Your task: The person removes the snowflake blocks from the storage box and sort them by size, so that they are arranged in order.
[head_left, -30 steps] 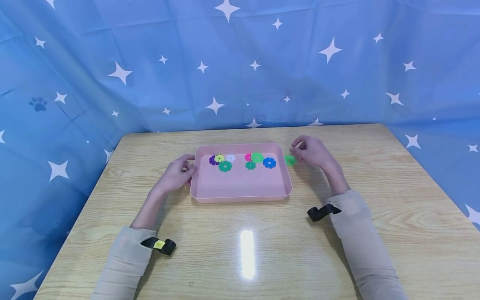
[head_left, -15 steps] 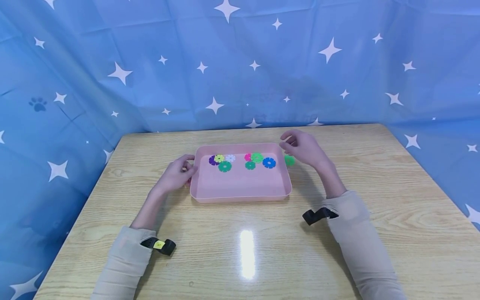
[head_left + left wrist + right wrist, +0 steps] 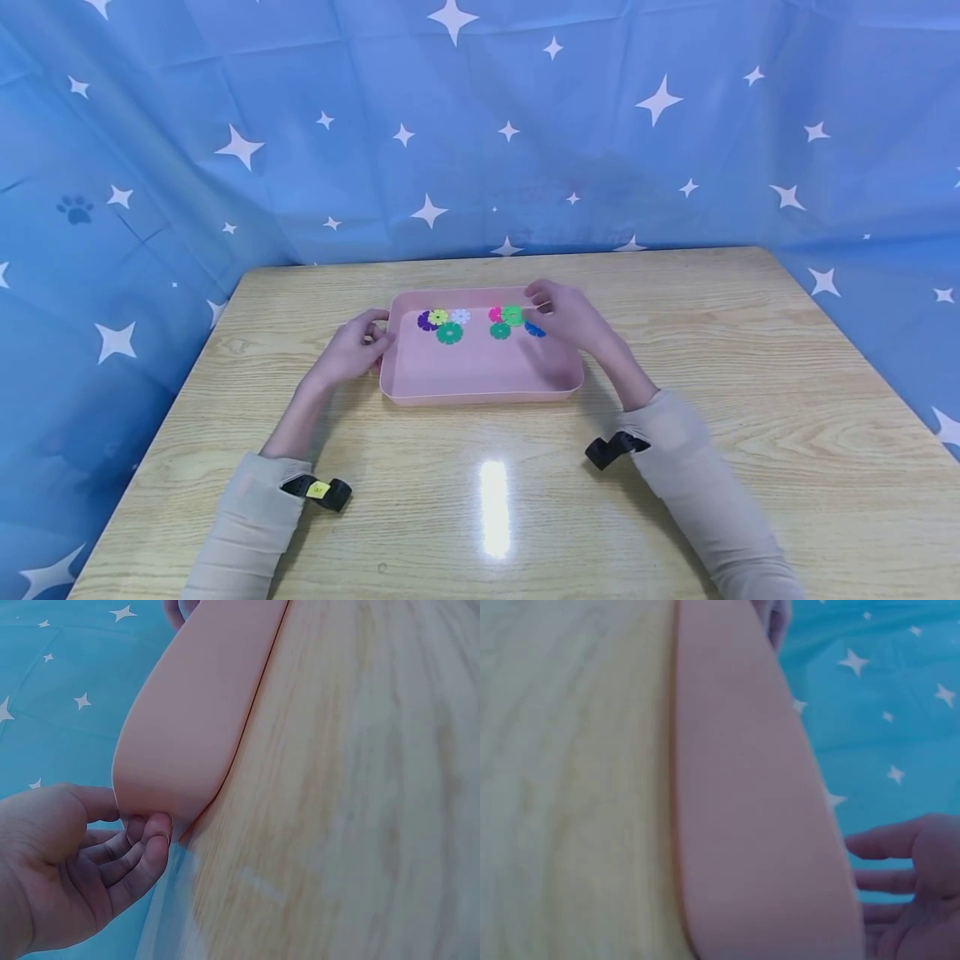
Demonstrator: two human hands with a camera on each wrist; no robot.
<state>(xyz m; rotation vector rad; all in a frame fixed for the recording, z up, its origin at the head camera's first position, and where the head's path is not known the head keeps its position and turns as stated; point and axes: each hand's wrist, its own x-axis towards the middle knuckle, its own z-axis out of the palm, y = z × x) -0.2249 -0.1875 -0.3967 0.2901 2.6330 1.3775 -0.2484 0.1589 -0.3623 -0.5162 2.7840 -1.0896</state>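
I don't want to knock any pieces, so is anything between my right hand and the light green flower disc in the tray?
Nothing visible stands between your right hand and the light green disc. In the head view, the hand appears over the tray, partly hiding the blue disc.

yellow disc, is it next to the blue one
No, the yellow disc is by the purple disc, well left of the blue disc.

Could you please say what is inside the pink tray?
The pink tray holds discs: purple, yellow, white, pink, three green and blue. The right hand hides part of the blue disc and anything else beneath.
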